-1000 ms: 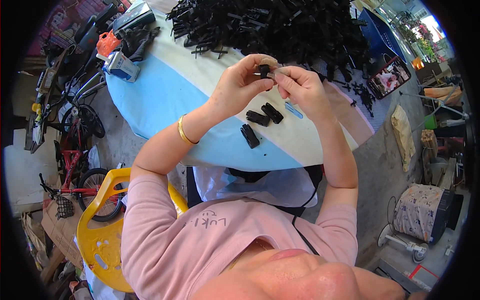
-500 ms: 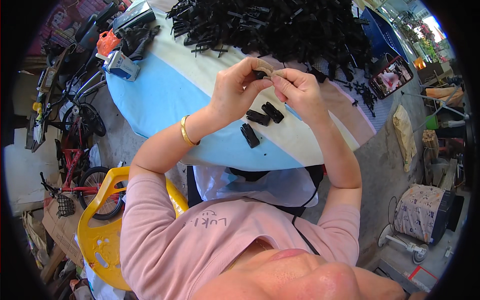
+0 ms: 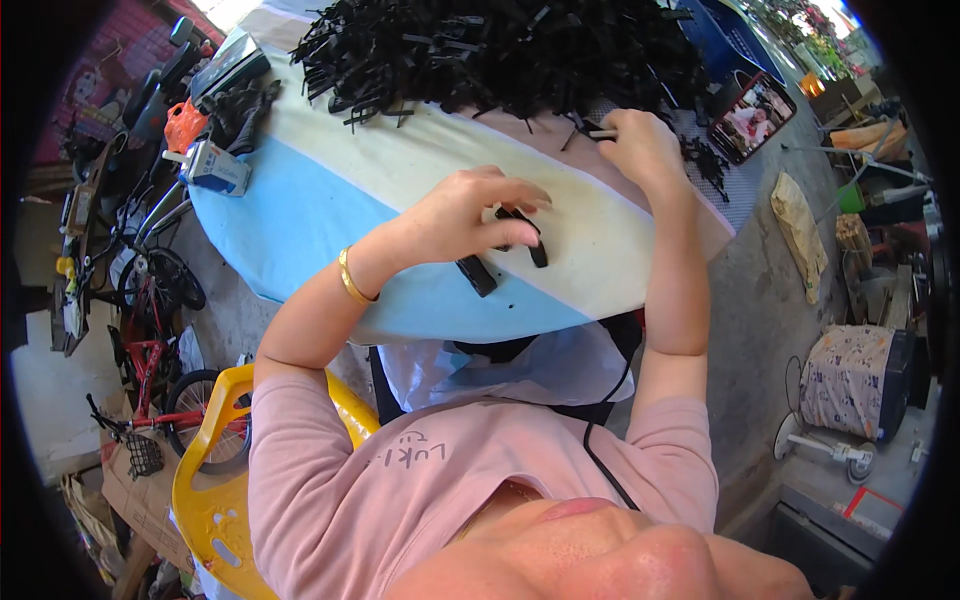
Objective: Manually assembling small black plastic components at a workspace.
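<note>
My left hand [image 3: 462, 215] hovers low over the near part of the cloth-covered table, thumb and fingers apart. Beneath and beside it lie small black strap-like pieces: one black piece [image 3: 478, 276] below the thumb, and another black piece [image 3: 540, 254] partly covered by the thumb. At the near right edge of a big heap of black straps [image 3: 500, 65], my right hand [image 3: 645, 155] has its fingers drawn together, a pale wrap on one finger. A thin black strip lies by those fingertips; what they pinch, if anything, is too small to make out.
A phone [image 3: 752, 117] with a lit screen lies at the right of the table. On the left edge stand a blue-and-white carton [image 3: 218, 168] and an orange bag [image 3: 184, 127]. A blue crate [image 3: 728, 35] is behind the heap. A yellow chair [image 3: 205, 480] stands at my left.
My hands were together above the table, fingertips pinched; now they are apart. The left came down over the black pieces and opened, while the right moved away to the heap's edge.
</note>
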Demonstrator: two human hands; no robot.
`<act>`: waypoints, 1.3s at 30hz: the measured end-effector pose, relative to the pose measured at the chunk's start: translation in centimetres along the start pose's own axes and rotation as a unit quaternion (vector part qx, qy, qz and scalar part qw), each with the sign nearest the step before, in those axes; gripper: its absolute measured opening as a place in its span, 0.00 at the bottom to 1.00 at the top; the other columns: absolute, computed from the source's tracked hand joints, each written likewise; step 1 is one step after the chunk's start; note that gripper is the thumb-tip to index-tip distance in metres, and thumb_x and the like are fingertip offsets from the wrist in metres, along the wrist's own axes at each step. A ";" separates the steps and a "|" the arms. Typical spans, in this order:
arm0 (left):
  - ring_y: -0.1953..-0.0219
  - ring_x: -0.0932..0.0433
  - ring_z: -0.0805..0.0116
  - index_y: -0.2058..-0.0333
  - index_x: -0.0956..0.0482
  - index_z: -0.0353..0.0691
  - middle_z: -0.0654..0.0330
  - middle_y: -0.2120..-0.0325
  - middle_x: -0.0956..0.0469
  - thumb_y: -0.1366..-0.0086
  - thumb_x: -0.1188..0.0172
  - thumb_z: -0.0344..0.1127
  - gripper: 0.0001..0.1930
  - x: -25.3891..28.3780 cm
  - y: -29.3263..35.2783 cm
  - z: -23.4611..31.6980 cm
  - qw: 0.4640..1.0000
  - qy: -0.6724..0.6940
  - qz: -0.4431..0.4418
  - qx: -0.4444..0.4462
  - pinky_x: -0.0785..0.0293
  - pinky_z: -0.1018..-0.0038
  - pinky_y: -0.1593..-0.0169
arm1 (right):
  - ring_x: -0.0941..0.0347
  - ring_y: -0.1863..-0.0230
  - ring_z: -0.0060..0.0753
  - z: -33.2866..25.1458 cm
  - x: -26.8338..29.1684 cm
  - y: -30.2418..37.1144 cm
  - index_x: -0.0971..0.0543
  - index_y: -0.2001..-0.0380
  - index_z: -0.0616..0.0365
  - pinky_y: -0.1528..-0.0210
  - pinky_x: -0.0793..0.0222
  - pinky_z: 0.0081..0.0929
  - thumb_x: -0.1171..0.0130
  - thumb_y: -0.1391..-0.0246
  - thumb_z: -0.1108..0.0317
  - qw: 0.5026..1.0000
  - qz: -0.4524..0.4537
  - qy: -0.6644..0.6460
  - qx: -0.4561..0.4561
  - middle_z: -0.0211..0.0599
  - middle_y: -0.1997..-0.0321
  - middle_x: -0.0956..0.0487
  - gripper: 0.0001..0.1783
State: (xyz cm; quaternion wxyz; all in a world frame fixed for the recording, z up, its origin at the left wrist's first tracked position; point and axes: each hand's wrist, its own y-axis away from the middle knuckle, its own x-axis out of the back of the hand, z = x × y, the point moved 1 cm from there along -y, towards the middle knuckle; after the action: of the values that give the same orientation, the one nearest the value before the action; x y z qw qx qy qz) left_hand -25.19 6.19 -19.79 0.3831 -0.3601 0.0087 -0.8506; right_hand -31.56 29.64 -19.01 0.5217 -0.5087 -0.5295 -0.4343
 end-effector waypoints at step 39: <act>0.60 0.27 0.76 0.60 0.34 0.37 0.55 0.58 0.27 0.45 0.44 0.19 0.14 1.5 0.3 -1.4 0.921 0.314 0.217 0.080 0.28 0.80 0.55 | 0.40 0.79 0.11 -8.3 0.3 4.1 0.24 0.68 0.63 0.77 0.45 0.10 0.50 0.43 0.68 0.802 -0.085 -0.573 0.147 0.22 0.82 0.32 0.09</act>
State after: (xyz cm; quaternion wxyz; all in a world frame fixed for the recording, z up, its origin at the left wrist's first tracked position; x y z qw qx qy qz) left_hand -26.55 4.64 -19.98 0.5631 -0.0326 0.1385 -0.8140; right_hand -26.56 21.85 -18.31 0.1529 -0.5347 -0.8308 -0.0231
